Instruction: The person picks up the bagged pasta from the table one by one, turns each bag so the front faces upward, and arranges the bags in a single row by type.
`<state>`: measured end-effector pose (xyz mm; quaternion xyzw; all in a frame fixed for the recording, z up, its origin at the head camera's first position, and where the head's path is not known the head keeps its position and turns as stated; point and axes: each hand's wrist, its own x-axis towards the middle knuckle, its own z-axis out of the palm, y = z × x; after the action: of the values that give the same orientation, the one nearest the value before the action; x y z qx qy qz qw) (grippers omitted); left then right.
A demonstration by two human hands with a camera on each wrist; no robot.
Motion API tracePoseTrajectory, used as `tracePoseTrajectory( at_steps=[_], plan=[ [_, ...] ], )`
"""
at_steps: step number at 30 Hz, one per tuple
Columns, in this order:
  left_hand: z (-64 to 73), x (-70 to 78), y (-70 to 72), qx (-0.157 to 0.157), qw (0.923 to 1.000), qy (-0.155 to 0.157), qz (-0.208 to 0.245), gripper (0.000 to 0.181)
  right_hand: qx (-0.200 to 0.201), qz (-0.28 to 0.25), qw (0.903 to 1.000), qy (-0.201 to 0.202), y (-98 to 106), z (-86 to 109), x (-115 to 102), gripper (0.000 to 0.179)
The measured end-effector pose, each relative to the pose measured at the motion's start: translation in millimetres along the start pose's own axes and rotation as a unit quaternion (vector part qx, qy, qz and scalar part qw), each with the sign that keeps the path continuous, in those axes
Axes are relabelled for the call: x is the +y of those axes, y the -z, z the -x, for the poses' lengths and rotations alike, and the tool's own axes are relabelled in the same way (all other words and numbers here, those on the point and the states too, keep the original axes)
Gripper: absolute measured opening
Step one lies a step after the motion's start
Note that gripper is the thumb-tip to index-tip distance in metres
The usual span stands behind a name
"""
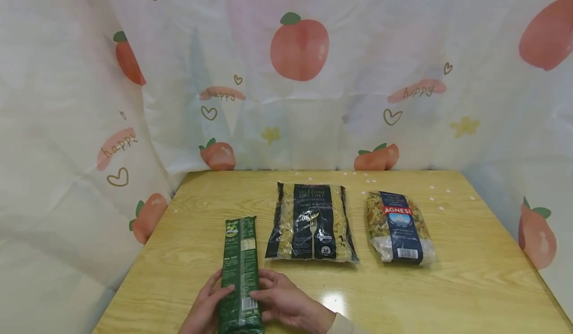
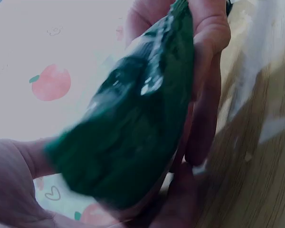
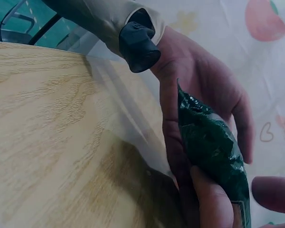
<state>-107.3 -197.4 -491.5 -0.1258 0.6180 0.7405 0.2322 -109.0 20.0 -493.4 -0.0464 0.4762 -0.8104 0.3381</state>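
Note:
A long, narrow green packet (image 1: 240, 269) is held between both hands near the table's front edge, its printed back with a barcode facing up. My left hand (image 1: 206, 301) grips its left side, thumb over the upper face. On the opposite side my right hand (image 1: 288, 301) holds the packet, its thumb by the barcode. The left wrist view shows the crumpled end of the green packet (image 2: 133, 128) between the hands. In the right wrist view, the packet (image 3: 211, 140) stands tilted, raised off the tabletop. Its contents are hidden.
A large bag of penne (image 1: 312, 224) lies behind the hands on the wooden table (image 1: 470, 289). To its right is an Agnesi bag of coloured pasta (image 1: 400, 227). A white fruit-print curtain (image 1: 313, 120) surrounds the back and sides. Small white specks dot the table's far edge.

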Motion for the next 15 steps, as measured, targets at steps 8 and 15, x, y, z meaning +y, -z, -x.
tracePoseTrajectory(
  at_steps=[8, 15],
  plan=[
    [-1.2, 5.4, -1.9, 0.020, 0.9973, -0.009, -0.071, 0.080, 0.018, 0.018, 0.9996, 0.013, 0.2, 2.1, -3.2, 0.069],
    [-0.3, 9.0, -1.6, 0.045, 0.9962, -0.017, -0.072, 0.076, 0.029, 0.027, 0.9991, 0.013, 0.5, 2.1, -2.8, 0.073]
  ],
)
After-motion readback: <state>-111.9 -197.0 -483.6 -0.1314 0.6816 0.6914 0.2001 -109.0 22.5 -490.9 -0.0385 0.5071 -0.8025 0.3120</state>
